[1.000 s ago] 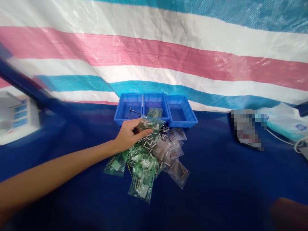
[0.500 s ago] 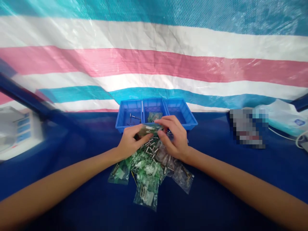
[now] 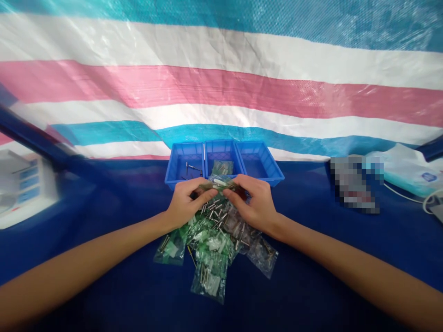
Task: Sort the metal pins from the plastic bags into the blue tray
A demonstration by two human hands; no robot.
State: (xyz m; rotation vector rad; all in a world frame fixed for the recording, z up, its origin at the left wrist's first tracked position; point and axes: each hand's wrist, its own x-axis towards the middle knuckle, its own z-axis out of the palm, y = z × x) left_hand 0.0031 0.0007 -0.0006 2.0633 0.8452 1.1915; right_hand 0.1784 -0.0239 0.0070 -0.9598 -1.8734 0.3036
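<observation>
Between my two hands is a small clear plastic bag (image 3: 220, 183) with something white and greenish in it. My left hand (image 3: 188, 198) pinches its left end between thumb and fingers. At the other end my right hand (image 3: 254, 198) grips it the same way, thumb on the near side. Below them lies a heap of clear bags (image 3: 211, 240), green and brownish in tint, holding metal screws and white slips. Loose metal screws (image 3: 216, 213) are scattered on top of the heap, just under my hands.
Behind the heap, three joined blue bins (image 3: 263, 161) stand in a row. The left one has a few screws (image 3: 194, 168), the middle one a bag (image 3: 223, 167). A white device (image 3: 31, 193) sits far left; a white-and-blue package (image 3: 408, 168) and cable lie right.
My right hand's fingers have closed down onto the bag's right end, and the bag is a little lower. The left hand keeps its grip.
</observation>
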